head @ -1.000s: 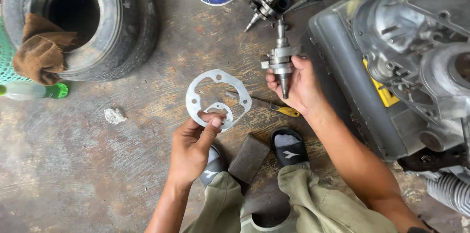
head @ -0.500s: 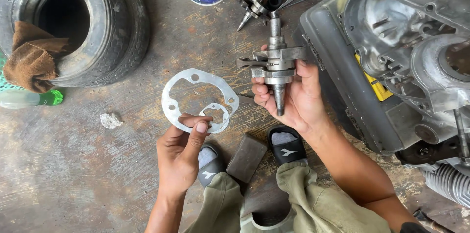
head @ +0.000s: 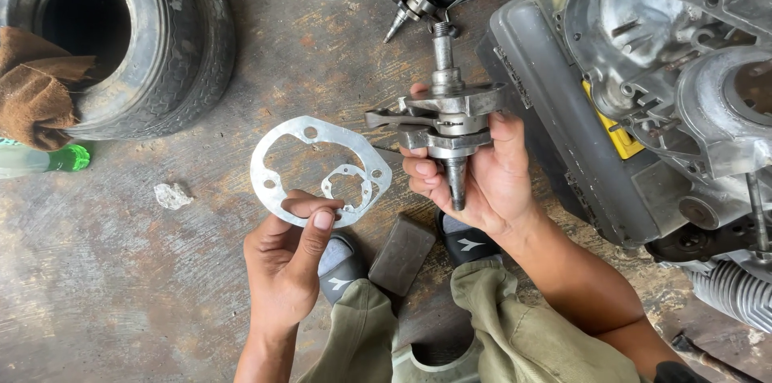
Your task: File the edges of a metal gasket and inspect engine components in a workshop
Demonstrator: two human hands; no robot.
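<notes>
Hands (head: 285,258) with two gaskets (head: 277,154), one crankshaft (head: 447,121)

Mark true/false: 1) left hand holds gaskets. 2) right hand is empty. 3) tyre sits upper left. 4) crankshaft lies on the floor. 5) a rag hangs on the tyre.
1) True: the left hand pinches a large gasket and a small gasket.
2) False: the right hand grips the crankshaft.
3) True: the tyre is upper left.
4) False: it is held above the floor.
5) True: a brown rag drapes its rim.

silver gasket (head: 277,159), grey crankshaft (head: 447,113), black tyre (head: 173,37), brown rag (head: 36,89)
</notes>
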